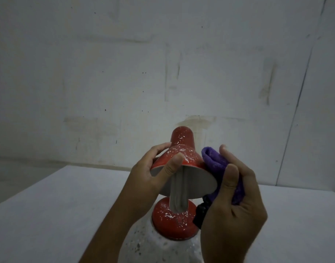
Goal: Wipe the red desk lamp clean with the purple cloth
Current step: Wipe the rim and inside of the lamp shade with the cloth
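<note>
The red lamp (182, 168) stands on its round base near the front of the pale surface (49, 205), its shade tipped toward me so I look into the white inside, and the red paint is speckled all over with white flecks. I hold it that way so the shade stays put while I rub. My left hand (153, 175) grips the shade, thumb across the rim and fingers curled round the far side. My right hand (233, 202) is closed around the folded purple cloth (218, 164), thumb pressing it into the palm, with the cloth's folded end touching the right edge of the shade. A black cord or plug (200, 213) shows just beside the base, under my right hand.
</note>
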